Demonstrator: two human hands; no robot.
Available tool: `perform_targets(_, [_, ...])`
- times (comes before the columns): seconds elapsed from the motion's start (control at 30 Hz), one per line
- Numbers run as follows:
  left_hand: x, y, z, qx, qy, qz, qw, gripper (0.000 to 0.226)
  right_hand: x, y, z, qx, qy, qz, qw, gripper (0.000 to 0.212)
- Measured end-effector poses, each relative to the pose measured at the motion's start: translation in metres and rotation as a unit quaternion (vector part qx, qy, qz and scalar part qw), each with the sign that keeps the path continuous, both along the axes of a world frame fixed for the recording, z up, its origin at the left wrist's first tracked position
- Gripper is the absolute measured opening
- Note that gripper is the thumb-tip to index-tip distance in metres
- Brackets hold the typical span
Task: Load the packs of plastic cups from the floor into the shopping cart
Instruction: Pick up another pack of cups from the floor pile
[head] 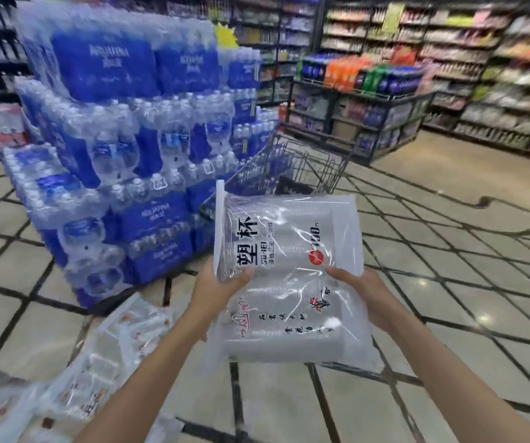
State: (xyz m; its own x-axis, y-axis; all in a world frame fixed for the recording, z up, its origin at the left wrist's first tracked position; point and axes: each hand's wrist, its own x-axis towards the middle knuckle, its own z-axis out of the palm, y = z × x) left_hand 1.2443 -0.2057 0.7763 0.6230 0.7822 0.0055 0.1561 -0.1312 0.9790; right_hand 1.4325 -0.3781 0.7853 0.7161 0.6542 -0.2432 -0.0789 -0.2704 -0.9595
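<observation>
Both hands, left hand and right hand, gripped one pack of plastic cups before the shopping cart.

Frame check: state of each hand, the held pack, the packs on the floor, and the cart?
Left hand: gripping the pack's left edge.
Right hand: gripping its right edge.
Pack of plastic cups: sealed, held off the floor.
Floor packs: heaped, unloaded.
Shopping cart: contents unclear.

Open tiled floor lies free from 1 to 5 o'clock. At 12 the shopping cart stands open-topped; stacked water packs block 10 to 11; more cup packs litter 8 o'clock.
</observation>
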Motion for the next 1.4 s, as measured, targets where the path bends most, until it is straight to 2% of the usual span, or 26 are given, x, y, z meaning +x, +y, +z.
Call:
perform_targets(0.17, [0.101, 0.011, 0.003, -0.014, 0.001, 0.008, 1.0, 0.065, 0.101, 0.01, 0.012, 0.012, -0.009, 0.011, 1.0, 0.045])
perform_targets(0.27, [0.152, 0.034, -0.007, -0.022, 0.007, 0.008, 1.0, 0.066, 0.153, 0.036, 0.002, 0.002, 0.0, 0.023, 1.0, 0.04])
perform_targets(0.4, [0.221, 0.083, -0.03, -0.037, 0.01, 0.022, 0.999, 0.072, 0.231, 0.092, -0.019, -0.018, 0.003, 0.025, 1.0, 0.056])
perform_targets(0.53, [0.302, 0.147, -0.04, -0.052, 0.011, 0.041, 0.998, 0.076, 0.318, 0.166, -0.017, -0.024, -0.008, 0.068, 0.997, 0.067])
perform_targets(0.57, [0.322, 0.165, -0.037, -0.053, 0.008, 0.045, 0.998, 0.077, 0.341, 0.187, -0.012, -0.024, -0.015, 0.079, 0.996, 0.077])
perform_targets(0.67, [0.377, 0.218, -0.025, -0.041, 0.007, 0.062, 0.997, 0.087, 0.405, 0.249, 0.004, -0.032, -0.036, 0.091, 0.995, 0.122])
perform_targets(0.7, [0.394, 0.235, -0.019, -0.043, 0.004, 0.072, 0.996, 0.088, 0.425, 0.269, 0.011, -0.033, -0.039, 0.096, 0.994, 0.121])
perform_targets(0.8, [0.443, 0.286, -0.004, -0.047, -0.007, 0.095, 0.994, 0.097, 0.473, 0.327, 0.038, -0.021, -0.035, 0.138, 0.99, 0.066])
perform_targets(0.83, [0.46, 0.304, -0.003, -0.038, -0.01, 0.101, 0.994, 0.096, 0.492, 0.347, 0.043, -0.022, -0.049, 0.147, 0.988, 0.06])
perform_targets(0.9, [0.491, 0.335, -0.001, -0.028, -0.019, 0.114, 0.993, 0.081, 0.527, 0.39, 0.047, -0.012, -0.057, 0.159, 0.986, 0.062])
perform_targets(0.97, [0.521, 0.365, -0.005, -0.02, -0.026, 0.141, 0.99, 0.075, 0.563, 0.433, 0.042, -0.026, -0.063, 0.167, 0.984, 0.079])
perform_targets(1.0, [0.534, 0.379, -0.01, -0.025, -0.029, 0.152, 0.988, 0.075, 0.581, 0.454, 0.036, -0.04, -0.056, 0.172, 0.983, 0.077])
perform_targets(1.07, [0.559, 0.402, -0.023, -0.032, -0.031, 0.175, 0.984, 0.075, 0.614, 0.493, 0.02, -0.053, -0.043, 0.208, 0.976, 0.049])
perform_targets(1.13, [0.582, 0.421, -0.046, -0.042, -0.018, 0.203, 0.978, 0.08, 0.645, 0.53, -0.006, -0.064, -0.035, 0.238, 0.969, 0.033])
perform_targets(1.2, [0.604, 0.437, -0.072, -0.081, 0.002, 0.237, 0.968, 0.087, 0.67, 0.563, -0.038, -0.087, -0.025, 0.268, 0.959, 0.029])
perform_targets(1.33, [0.632, 0.453, -0.126, -0.172, 0.052, 0.294, 0.939, 0.086, 0.699, 0.613, -0.106, -0.135, 0.017, 0.322, 0.937, 0.03])
perform_targets(1.4, [0.638, 0.452, -0.151, -0.189, 0.076, 0.315, 0.927, 0.086, 0.703, 0.628, -0.14, -0.154, 0.038, 0.336, 0.929, 0.026])
